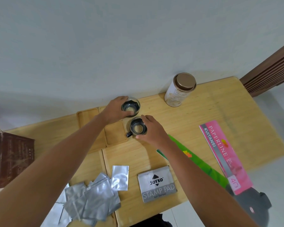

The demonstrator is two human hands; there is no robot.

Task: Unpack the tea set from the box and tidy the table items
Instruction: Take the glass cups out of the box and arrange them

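JOYKO stamp pad (156,184), PAPERLINE KUITANSI book (223,153)

Surface (203,115): pale wood, fine grain. Two cups (130,106) (138,127): clear glass, dark grey bands. Tin (179,91): cream body, bronze lid. Sachets (95,197): plain silver foil. Stamp pad (156,184): grey, black logo. Receipt book (226,158): pink with grey stripe. Second book (202,163): green. Box (15,158), far left: dark brown, patterned.

A pale wooden table (203,112) carries everything. A tin (179,91) stands at one o'clock and wooden trays (88,118) at eleven. Foil packets (95,192) lie at seven, a stamp pad (156,183) at six.
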